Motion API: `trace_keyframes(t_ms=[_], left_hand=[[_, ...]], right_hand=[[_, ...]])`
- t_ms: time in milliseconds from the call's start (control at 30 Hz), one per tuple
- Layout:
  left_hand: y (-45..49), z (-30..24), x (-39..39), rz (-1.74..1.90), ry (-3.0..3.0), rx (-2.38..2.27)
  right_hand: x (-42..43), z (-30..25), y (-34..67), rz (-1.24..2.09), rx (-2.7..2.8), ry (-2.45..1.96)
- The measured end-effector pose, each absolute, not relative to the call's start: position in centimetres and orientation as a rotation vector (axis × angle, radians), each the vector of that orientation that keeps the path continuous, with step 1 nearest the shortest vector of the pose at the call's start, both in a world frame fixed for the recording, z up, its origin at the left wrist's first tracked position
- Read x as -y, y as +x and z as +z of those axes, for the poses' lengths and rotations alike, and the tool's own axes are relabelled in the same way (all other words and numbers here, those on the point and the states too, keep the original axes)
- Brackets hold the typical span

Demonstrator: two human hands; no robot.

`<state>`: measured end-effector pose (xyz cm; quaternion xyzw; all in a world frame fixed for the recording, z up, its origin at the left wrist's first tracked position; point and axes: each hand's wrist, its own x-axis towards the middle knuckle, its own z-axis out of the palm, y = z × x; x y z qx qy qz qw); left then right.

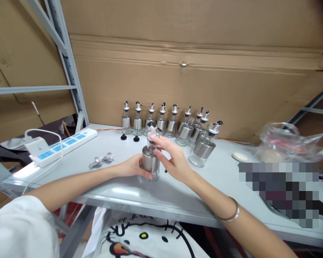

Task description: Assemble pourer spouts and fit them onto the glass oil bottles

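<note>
An oil bottle of clear glass with a brushed steel sleeve stands upright near the table's front edge. My left hand is wrapped round its lower body, the thumb across the front. A pourer spout with a silver collar and black flap sits in the bottle's neck. My right hand has its fingers against the pourer's collar from the right, with the thumb lower by the shoulder. Behind the hands, several similar bottles with pourers stand in a row. Another bottle stands closer on the right.
Two loose silver pourers lie left of my hands. Black caps sit before the row. A white power strip with a plug and cable runs along the left. At right are a white oval object, plastic bags and a blurred-out patch.
</note>
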<state>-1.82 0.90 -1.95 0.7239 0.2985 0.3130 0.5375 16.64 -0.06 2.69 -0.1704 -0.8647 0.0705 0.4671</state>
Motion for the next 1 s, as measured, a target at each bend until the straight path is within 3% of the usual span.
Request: trace_keyframes(t_ms=[167, 367, 700, 1000], left_hand=[[-1.6, -1.9, -0.9, 0.746, 1.728, -0.710], [-1.3, -1.8, -1.6, 0.947, 1.651, -0.711], [-1.7, -2.0, -1.7, 0.905, 1.569, -0.839], [-1.6, -2.1, -1.9, 0.912, 1.608, -0.870]], right_hand=[[0.1, 2.5, 16.4, 0.140, 2.262, -0.549], [-1.1, 3.5, 17.5, 0.078, 2.042, -0.647], [-7.0, 1.4, 21.4, 0.010, 1.848, -1.154], [-6.9, 1.0, 20.9, -0.088, 1.770, -1.210]])
